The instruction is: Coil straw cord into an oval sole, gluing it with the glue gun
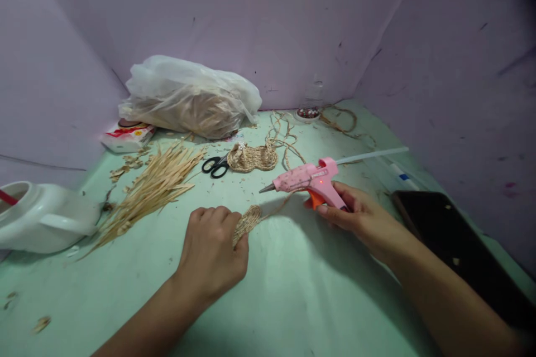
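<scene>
My left hand (215, 248) is closed on a small coiled piece of braided straw (248, 222), whose upper end sticks out past the fingers. From this piece a thin braided cord (278, 207) runs toward my right hand. My right hand (349, 207) grips a pink glue gun (307, 177) by its handle, with fingers at the orange trigger. The gun's metal nozzle points left, above and a little right of the coiled piece, apart from it. A translucent glue stick (372, 154) extends from the gun's back.
Behind lie a woven straw piece (253, 158), black-handled scissors (216, 167), a plastic bag (190, 97) and a dish of beads (308, 114). Dry straw strips (154, 184) and a white pot (54, 215) are left. A dark phone-like slab (452, 245) lies right, on the green table (288, 295).
</scene>
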A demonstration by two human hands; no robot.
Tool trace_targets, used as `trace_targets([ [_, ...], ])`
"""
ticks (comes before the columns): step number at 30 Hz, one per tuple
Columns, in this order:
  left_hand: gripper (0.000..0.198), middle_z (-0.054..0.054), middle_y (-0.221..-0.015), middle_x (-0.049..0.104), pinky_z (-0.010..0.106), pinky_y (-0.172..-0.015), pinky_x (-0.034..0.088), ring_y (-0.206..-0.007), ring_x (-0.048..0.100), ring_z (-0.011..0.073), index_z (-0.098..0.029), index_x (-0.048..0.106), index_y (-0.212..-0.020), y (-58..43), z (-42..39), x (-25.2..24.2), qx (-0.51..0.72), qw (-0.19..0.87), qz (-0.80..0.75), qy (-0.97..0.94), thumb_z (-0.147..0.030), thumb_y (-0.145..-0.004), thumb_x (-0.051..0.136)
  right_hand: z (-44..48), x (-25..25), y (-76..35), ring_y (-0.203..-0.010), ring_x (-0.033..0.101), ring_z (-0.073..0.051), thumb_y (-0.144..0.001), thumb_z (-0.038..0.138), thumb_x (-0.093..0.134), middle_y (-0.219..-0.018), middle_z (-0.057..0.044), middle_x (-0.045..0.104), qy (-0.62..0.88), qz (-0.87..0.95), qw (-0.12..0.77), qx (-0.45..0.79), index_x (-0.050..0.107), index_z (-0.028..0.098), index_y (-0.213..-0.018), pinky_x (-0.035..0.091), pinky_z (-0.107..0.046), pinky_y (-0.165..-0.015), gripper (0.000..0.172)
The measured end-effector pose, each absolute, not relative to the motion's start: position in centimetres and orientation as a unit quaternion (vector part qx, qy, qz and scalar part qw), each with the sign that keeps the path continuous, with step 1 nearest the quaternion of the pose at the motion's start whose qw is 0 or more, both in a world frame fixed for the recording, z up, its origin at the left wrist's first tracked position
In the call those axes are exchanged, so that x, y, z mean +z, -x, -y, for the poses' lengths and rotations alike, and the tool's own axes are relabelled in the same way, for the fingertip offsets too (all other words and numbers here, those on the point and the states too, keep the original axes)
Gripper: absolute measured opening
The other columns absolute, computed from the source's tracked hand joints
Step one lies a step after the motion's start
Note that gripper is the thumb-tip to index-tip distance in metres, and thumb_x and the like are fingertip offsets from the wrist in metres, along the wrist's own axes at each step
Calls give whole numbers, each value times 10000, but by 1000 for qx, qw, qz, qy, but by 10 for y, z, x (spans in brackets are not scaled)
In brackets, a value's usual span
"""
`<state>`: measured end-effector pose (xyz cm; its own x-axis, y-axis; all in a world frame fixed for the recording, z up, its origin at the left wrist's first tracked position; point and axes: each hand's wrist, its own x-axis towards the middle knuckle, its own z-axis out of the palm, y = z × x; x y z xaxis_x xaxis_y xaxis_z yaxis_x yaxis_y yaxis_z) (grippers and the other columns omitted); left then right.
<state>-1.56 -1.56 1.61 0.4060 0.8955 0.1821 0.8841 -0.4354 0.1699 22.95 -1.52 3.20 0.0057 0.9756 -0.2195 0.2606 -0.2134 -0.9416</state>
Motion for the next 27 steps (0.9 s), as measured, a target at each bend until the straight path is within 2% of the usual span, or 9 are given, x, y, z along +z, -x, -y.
trace_targets([
  [5, 218, 97, -795, 632, 461, -847, 379, -795, 588, 263, -135, 681, -826, 11, 15, 28, 63, 27, -549, -833, -212, -756, 490, 18, 32, -220, -503, 382, -108, -632, 352, 618, -555, 56, 439, 612, 497, 367, 494, 516, 200, -744, 265, -242, -481, 214],
  [11, 244, 110, -892, 632, 438, -841, 376, -876, 581, 273, -143, 669, -916, 16, 15, 30, 68, 50, -563, -822, -253, -793, 489, 17, 29, -220, -500, 370, -102, -611, 339, 622, -579, 63, 445, 618, 504, 362, 482, 524, 199, -795, 265, -243, -480, 251],
  [14, 252, 100, -903, 641, 431, -839, 372, -893, 579, 279, -159, 663, -967, 15, 14, 31, 62, 95, -586, -802, -263, -795, 511, 16, 29, -221, -497, 377, -104, -599, 338, 613, -569, 61, 454, 630, 503, 363, 468, 526, 202, -772, 263, -245, -482, 237],
  [17, 237, 75, -882, 648, 394, -795, 380, -862, 579, 262, -183, 662, -961, 12, 13, 32, 63, 162, -608, -775, -254, -768, 543, 16, 31, -221, -492, 381, -104, -596, 337, 608, -566, 59, 465, 632, 500, 364, 466, 532, 202, -767, 262, -245, -480, 231],
  [22, 132, 36, -753, 619, 305, -638, 351, -716, 539, 201, -184, 622, -733, 13, 14, 33, 100, 279, -634, -715, -285, -751, 538, 17, 34, -223, -513, 381, -105, -600, 341, 626, -585, 56, 451, 628, 500, 372, 466, 530, 200, -754, 262, -241, -481, 230],
  [24, 151, 7, -641, 562, 272, -576, 321, -617, 492, 158, -174, 595, -680, 16, 14, 33, 146, 365, -631, -669, -318, -723, 576, 18, 36, -223, -527, 387, -105, -603, 339, 643, -606, 51, 459, 613, 503, 381, 476, 533, 196, -749, 273, -238, -486, 232],
  [27, 256, -30, -541, 480, 231, -499, 276, -493, 396, 96, -156, 565, -646, 24, 10, 34, 252, 554, -593, -527, -376, -619, 692, 21, 38, -223, -552, 403, -103, -629, 362, 673, -647, 36, 482, 571, 508, 405, 502, 540, 189, -760, 291, -230, -491, 255],
])
